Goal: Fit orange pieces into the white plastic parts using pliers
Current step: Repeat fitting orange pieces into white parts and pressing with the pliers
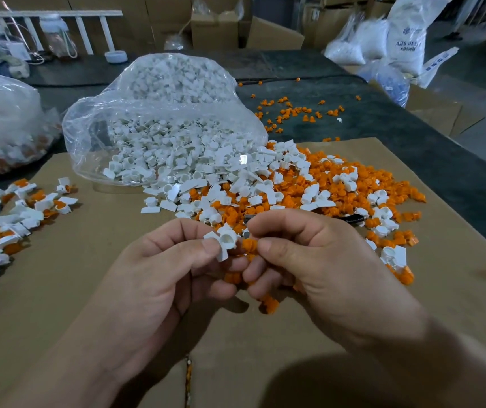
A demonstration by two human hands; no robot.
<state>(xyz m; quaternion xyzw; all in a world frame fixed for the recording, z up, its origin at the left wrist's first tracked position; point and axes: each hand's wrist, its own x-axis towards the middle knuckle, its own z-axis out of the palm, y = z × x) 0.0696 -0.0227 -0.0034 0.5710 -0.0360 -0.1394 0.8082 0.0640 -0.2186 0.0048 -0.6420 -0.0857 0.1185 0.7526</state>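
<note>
My left hand (159,278) pinches a white plastic part (224,241) between thumb and fingers, its round socket facing up. My right hand (318,260) pinches an orange piece (249,245) right beside that socket, and more orange pieces (233,277) show between its lower fingers. A loose orange piece (269,303) lies on the cardboard below my hands. The pliers (353,219) lie just behind my right hand, mostly buried in the mixed pile, with only a dark handle and a bit of metal showing.
A heap of orange pieces (338,201) and white parts (221,172) spills from a clear bag (159,119) onto the cardboard sheet (103,290). Fitted white-and-orange parts (9,219) lie at left beside another bag (3,125). Sacks and boxes stand behind.
</note>
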